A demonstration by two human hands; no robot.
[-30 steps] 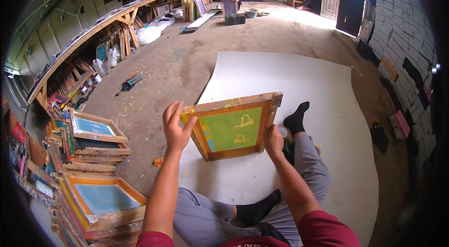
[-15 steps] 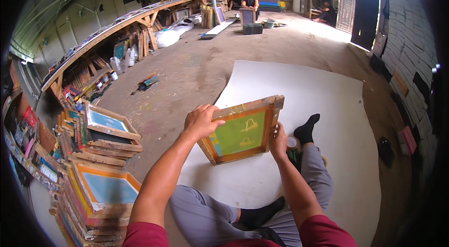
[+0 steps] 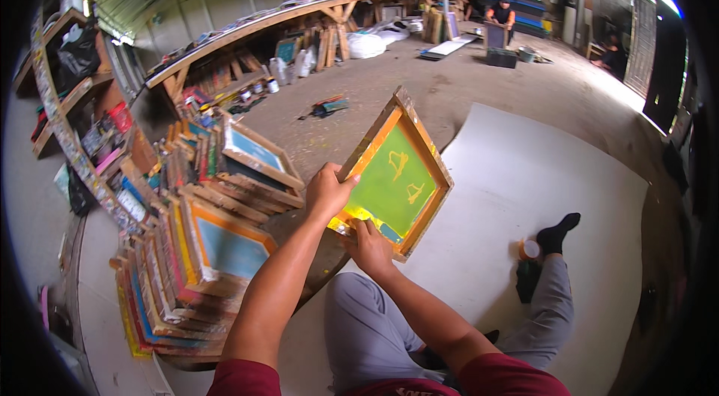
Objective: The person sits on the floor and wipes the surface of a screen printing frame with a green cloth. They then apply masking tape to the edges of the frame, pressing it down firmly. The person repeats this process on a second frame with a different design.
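Tilted up in front of me is a wooden screen-printing frame [image 3: 397, 171] with green mesh that carries two pale outlined shapes. Yellow and blue smears mark the mesh near its lower edge. My left hand [image 3: 329, 192] grips the frame's left side, thumb over the near face. Lower down, my right hand [image 3: 370, 245] is closed on the bottom edge by the yellow smear; the fingers behind the wood are hidden. Left of my arms, more screen frames [image 3: 225, 246] lean in a stack, the nearest with blue mesh.
My legs rest on a large white sheet [image 3: 554, 171]. By my right foot [image 3: 559, 233] lie a small jar [image 3: 529, 249] and a dark cloth [image 3: 527, 280]. A long wooden workbench [image 3: 299, 12] runs along the left. Farther back, a person [image 3: 500, 14] sits behind another frame.
The frame has turned and tilted, and sits closer to the stack. My right hand has moved from its right side to its bottom edge. The view has swung left.
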